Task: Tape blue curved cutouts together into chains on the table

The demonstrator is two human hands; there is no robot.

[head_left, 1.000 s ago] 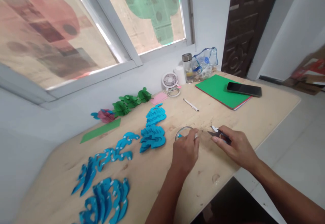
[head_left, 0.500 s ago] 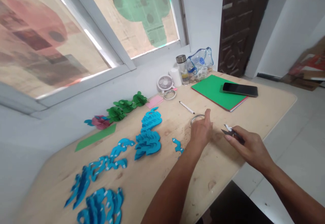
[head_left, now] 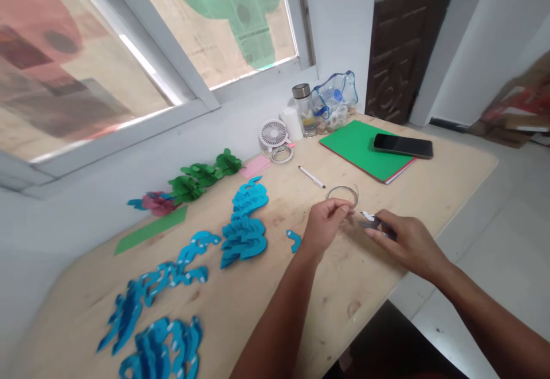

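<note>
My left hand (head_left: 329, 224) is closed, its thumb and fingertips pinched at the near rim of a thin roll of tape (head_left: 342, 188). In my right hand (head_left: 406, 241) is a pair of small dark scissors (head_left: 373, 225), blades pointing left toward my left hand. Small white pieces (head_left: 368, 216) cling to the scissor tips. Just left of my left wrist lies a wavy blue paper strip (head_left: 294, 240), partly hidden by the arm. Farther left are layered blue paper shapes (head_left: 244, 240) and curved blue strips with white patches (head_left: 176, 273).
A white pen (head_left: 311, 176) lies behind the tape roll. A phone (head_left: 403, 145) rests on green sheets (head_left: 365, 151). Along the wall stand a small fan (head_left: 274, 133), a glass bottle (head_left: 305, 112) and a plastic bag (head_left: 337, 98). Green paper foliage (head_left: 200, 175) is at back left.
My left hand has shifted left and its raised thumb has come down into a pinch, showing more of the tape roll. My right hand has moved left with the scissors, closer to my left hand.
</note>
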